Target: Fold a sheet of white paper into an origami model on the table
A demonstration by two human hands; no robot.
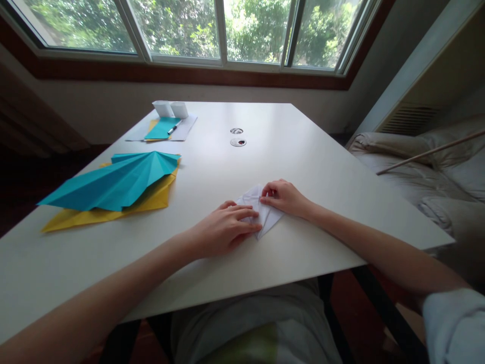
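A small folded white paper lies on the white table near its front edge. My left hand rests flat on the paper's left part, fingers stretched out and pressing it down. My right hand is at the paper's upper right, fingertips curled and pinching a fold against the table. Much of the paper is hidden under both hands.
A large folded teal paper lies on a yellow sheet at the left. Further back are a teal sheet with a pen on white paper, two white cups, and two round table grommets. A sofa stands at the right.
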